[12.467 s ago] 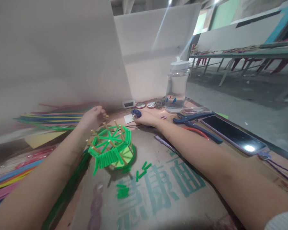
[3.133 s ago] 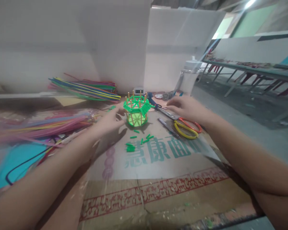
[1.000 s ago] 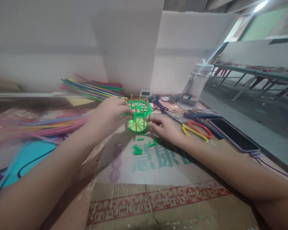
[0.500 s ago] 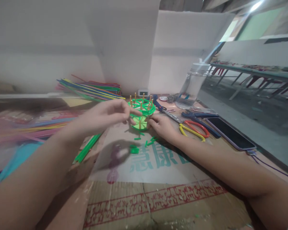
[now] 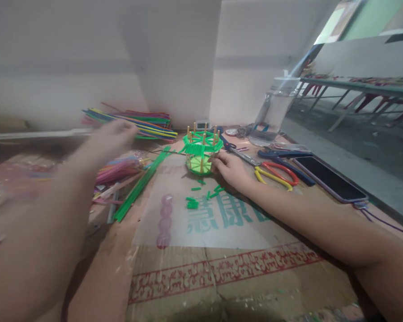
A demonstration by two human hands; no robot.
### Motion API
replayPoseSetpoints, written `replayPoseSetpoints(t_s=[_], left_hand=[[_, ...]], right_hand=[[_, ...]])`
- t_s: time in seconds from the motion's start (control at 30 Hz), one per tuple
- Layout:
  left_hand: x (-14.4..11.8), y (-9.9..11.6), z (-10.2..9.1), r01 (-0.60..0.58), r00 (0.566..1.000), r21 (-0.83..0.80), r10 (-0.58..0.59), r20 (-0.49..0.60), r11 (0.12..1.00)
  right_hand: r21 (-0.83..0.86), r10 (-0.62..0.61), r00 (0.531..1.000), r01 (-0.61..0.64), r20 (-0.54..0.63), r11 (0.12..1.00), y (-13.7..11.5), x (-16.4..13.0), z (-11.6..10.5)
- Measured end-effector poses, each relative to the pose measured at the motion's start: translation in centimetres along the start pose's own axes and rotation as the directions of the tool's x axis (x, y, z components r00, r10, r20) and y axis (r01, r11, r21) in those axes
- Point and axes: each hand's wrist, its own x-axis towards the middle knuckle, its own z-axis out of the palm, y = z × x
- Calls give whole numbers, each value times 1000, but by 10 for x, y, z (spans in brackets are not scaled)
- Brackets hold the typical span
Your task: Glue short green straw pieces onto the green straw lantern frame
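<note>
A two-tier model of green straws and thin wooden sticks stands upright on the paper sheet. Its lower tier has a yellow-green round base. My right hand grips the model's lower right side with bent fingers; the fingertips are partly hidden. Off to the left, my left hand is raised in front of a bundle of colored straws, smeared by motion, so its fingers do not show clearly. Short green straw pieces lie on the sheet in front of the model.
Long green straws and bagged colored straws lie left. On the right are red-and-yellow-handled scissors, a phone with a cord, and a clear water bottle. A small digital clock sits behind the model.
My left hand has left the model and moved left and up toward the straw bundle. My right hand stays at the model. The view has shifted slightly.
</note>
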Motion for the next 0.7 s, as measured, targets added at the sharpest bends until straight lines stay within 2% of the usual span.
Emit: replayPoseSetpoints(t_s=[0.1, 0.17, 0.27, 0.37, 0.47, 0.7], left_hand=[[0, -5, 48, 42, 987, 74, -53, 151, 996], [-5, 1, 77, -23, 978, 64, 9, 209, 998], [-16, 10, 105, -171, 977, 168, 145, 155, 971], [-23, 10, 115, -283, 953, 316, 230, 195, 906], [-22, 4, 120, -382, 916, 344, 299, 269, 858], [-12, 5, 134, -421, 896, 395, 307, 322, 816]], right_hand=[[16, -12, 1000, 12, -3, 1000, 2, 0, 1], [6, -9, 1000, 9, 1, 1000, 2, -1, 0], [-10, -1, 1000, 1, 17, 1000, 2, 0, 0], [0, -10, 1000, 10, 27, 1000, 2, 0, 1], [8, -25, 999, 25, 30, 1000, 1, 1, 1], [12, -63, 997, 62, 37, 998, -1, 1, 4]])
